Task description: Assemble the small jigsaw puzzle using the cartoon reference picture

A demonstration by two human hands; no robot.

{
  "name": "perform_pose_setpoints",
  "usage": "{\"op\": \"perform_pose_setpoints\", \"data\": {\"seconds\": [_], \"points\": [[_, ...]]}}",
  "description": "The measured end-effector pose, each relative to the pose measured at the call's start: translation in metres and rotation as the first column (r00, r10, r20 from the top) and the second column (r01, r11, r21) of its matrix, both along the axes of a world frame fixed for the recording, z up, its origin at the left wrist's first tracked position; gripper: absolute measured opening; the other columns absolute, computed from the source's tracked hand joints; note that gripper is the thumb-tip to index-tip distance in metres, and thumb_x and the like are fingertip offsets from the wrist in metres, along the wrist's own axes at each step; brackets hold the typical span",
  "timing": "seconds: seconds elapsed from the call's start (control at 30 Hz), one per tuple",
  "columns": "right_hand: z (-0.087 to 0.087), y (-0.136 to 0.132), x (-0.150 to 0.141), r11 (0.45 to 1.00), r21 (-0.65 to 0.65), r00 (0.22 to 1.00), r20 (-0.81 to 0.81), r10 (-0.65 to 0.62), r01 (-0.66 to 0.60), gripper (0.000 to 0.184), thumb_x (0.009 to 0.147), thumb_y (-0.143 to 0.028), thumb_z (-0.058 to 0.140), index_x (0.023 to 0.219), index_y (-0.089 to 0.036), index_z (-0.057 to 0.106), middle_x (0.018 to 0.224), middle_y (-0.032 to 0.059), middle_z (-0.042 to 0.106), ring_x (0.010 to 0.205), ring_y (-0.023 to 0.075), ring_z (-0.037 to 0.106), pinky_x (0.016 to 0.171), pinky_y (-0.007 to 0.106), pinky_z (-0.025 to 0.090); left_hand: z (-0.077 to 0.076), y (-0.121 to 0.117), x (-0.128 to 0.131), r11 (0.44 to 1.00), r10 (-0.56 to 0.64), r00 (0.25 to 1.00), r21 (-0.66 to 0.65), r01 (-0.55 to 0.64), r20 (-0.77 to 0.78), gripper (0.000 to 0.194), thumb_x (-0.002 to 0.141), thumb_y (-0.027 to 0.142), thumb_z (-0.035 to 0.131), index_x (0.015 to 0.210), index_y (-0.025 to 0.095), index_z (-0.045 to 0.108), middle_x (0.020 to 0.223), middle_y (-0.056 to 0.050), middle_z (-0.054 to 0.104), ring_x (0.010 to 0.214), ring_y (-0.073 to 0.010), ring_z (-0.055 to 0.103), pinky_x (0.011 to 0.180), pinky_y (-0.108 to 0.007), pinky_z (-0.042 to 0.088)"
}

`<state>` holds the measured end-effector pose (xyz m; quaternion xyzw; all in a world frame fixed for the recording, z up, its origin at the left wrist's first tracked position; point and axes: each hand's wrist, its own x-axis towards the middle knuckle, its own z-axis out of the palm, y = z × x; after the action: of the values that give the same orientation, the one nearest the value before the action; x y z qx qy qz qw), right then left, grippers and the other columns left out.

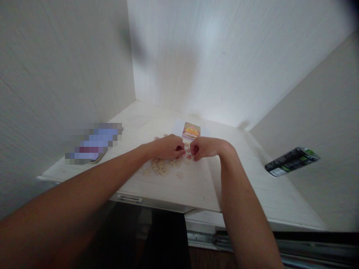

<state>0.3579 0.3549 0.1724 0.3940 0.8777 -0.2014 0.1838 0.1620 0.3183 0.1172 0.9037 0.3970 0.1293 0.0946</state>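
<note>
Left hand [169, 146] and right hand [206, 146] are both curled into a pinch, on the near side of the picture card [191, 131], one toward its left, the other toward its right; whether either grips a piece cannot be told. Largest is the pale table [190, 186], which bears the card. Well to the card's left is a flat object [97, 142], blurred out; well to its right is a dark can [290, 162]. White paper [177, 127] shows beside the card. Just nearer than the card, between the hands, are small pink and orange pieces [189, 154]; nearer and to its left is the pile of pale pieces [161, 167]. These look like thin jigsaw pieces, likely light and fairly stiff, with knobs that could bend; best held by opposite edges between thumb and forefinger, as flat ones may slide.
</note>
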Motion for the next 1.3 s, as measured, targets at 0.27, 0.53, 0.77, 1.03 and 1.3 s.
{"op": "perform_pose_setpoints", "data": {"seconds": [0.27, 0.53, 0.77, 1.03, 1.3], "points": [[0.001, -0.004, -0.001, 0.999, -0.048, 0.999, 0.02, 0.025, -0.024, 0.028, 0.061, -0.024, 0.075, 0.087, -0.017, 0.068, 0.083, 0.002, 0.068, 0.07, 0.0146, 0.057, 0.057, 0.025, 0.039, 0.006, -0.002, -0.002, 0.997, 0.021, 1.0, -0.075, -0.02, 0.005, 0.027, 0.084, 0.033, 0.053, 0.075, 0.015, 0.071, 0.076, -0.007, 0.065, 0.071, -0.0155, 0.057, 0.07, -0.029, 0.038], [0.004, -0.001, 0.006, 0.986, -0.156, 0.994, -0.106, 0.036, -0.052, 0.022, 0.068, -0.031, 0.074, 0.084, -0.016, 0.072, 0.082, 0.0032, 0.073, 0.074, 0.0161, 0.062, 0.063, 0.024, 0.042, 0.004, 0.0, -0.007, 0.998, -0.005, 0.997, -0.064, 0.01, 0.082, 0.018, 0.079, 0.029, 0.061, 0.085, 0.017, 0.072, 0.076, -0.001, 0.065, 0.067, -0.0116, 0.055, 0.064, -0.025, 0.037], [-0.002, 0.003, 0.0, 0.993, -0.108, 0.992, -0.123, 0.033, -0.046, 0.029, 0.07, -0.041, 0.073, 0.087, -0.017, 0.076, 0.083, 0.0032, 0.074, 0.073, 0.016, 0.063, 0.062, 0.025, 0.042, 0.008, -0.006, -0.003, 0.989, -0.09, 0.991, -0.106, 0.1, 0.095, 0.018, 0.077, 0.028, 0.063, 0.086, 0.02, 0.076, 0.078, -0.001, 0.067, 0.068, -0.0115, 0.057, 0.065, -0.024, 0.039], [-0.003, -0.008, -0.017, 0.995, -0.074, 0.998, -0.028, 0.065, -0.067, 0.025, 0.064, -0.029, 0.077, 0.085, -0.017, 0.075, 0.082, 0.0026, 0.074, 0.069, 0.0152, 0.063, 0.058, 0.025, 0.041, 0.008, -0.003, -0.005, 0.973, -0.14, 0.985, -0.171, 0.155, 0.1, 0.021, 0.074, 0.032, 0.069, 0.089, 0.021, 0.076, 0.082, 0.0, 0.069, 0.069, -0.0109, 0.059, 0.065, -0.023, 0.04], [-0.003, -0.009, -0.02, 0.992, -0.05, 0.994, 0.002, 0.113, -0.113, 0.024, 0.064, -0.026, 0.075, 0.084, -0.016, 0.072, 0.08, 0.0029, 0.072, 0.069, 0.015, 0.061, 0.058, 0.026, 0.039, 0.011, -0.006, -0.001, 0.968, -0.182, 0.978, -0.154, 0.196, 0.098, 0.019, 0.074, 0.029, 0.063, 0.084, 0.022, 0.077, 0.08, 0.001, 0.07, 0.067, -0.0092, 0.058, 0.065, -0.022, 0.04]]}}
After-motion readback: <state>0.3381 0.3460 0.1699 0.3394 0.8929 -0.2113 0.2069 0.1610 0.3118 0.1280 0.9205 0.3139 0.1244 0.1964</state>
